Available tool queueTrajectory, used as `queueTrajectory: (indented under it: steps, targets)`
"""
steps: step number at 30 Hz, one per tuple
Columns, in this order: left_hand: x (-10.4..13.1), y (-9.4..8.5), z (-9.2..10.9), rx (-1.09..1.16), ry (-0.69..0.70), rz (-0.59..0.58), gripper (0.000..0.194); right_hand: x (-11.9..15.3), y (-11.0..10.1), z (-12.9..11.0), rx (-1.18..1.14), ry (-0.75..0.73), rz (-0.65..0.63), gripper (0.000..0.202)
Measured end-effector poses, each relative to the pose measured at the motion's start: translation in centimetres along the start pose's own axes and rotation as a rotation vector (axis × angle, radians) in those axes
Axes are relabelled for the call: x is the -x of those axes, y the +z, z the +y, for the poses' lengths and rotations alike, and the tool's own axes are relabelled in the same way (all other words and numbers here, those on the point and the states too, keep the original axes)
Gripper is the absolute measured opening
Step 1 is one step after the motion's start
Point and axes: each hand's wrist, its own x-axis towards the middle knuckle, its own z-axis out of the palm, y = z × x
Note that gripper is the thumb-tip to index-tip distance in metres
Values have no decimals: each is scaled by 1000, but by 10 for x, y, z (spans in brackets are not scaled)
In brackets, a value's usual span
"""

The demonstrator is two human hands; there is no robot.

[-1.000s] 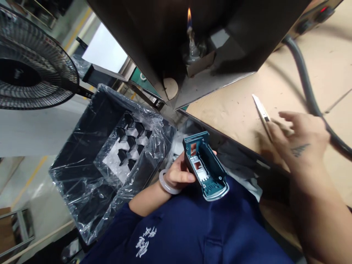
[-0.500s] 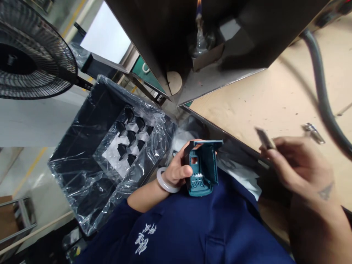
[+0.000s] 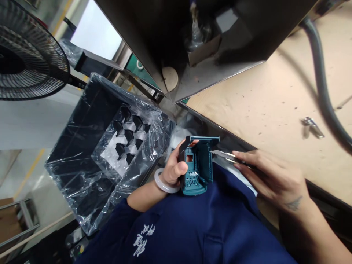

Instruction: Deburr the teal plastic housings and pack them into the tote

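Observation:
My left hand is closed around a teal and black plastic housing, its hollow side facing up toward me. A small square window pierces the inner wall. Fingers wrap behind the housing, with the thumb on its near black edge. In my right hand is a slim craft knife, held between thumb and fingers. Its pointed blade reaches the housing's right-hand edge; whether it touches cannot be told.
To the left stands a plastic-lined bin with several black parts in a white tray. A fan is at upper left. A metal enclosure holds a burner. On the wooden table lie a small metal piece and a grey hose.
My right hand has swung left from over the table, bringing the knife blade to the housing's edge. The left hand still holds the housing, and the view has shifted slightly.

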Motion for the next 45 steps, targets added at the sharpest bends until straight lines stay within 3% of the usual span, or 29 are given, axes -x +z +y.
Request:
queueTrajectory:
  steps: [13, 17, 24, 30, 33, 38, 45]
  targets:
    - [-2, -2, -6, -25, 90, 27, 62, 12, -11, -9, -27, -37, -98, 22]
    - [-3, -3, -4, -47, 49, 51, 66, 11, -11, -12, -57, -58, -131, 24]
    - [-1, -3, -7, -73, 83, 30, 67, 8, -6, -12, -43, 81, -27, 26]
    - [-2, 1, -4, -135, 109, 129, 74, 14, -4, -8, -121, 44, -141, 25]
    - [-4, 1, -5, -122, 76, 106, 75, 15, -3, -9, -129, 142, -24, 22]
    - [-6, -1, -11, 17, -92, -86, 74, 16, 5, -20, -186, 338, 167, 30]
    - [-8, 0, -17, 64, -85, -58, 69, 15, 16, -25, -228, 366, 238, 38]
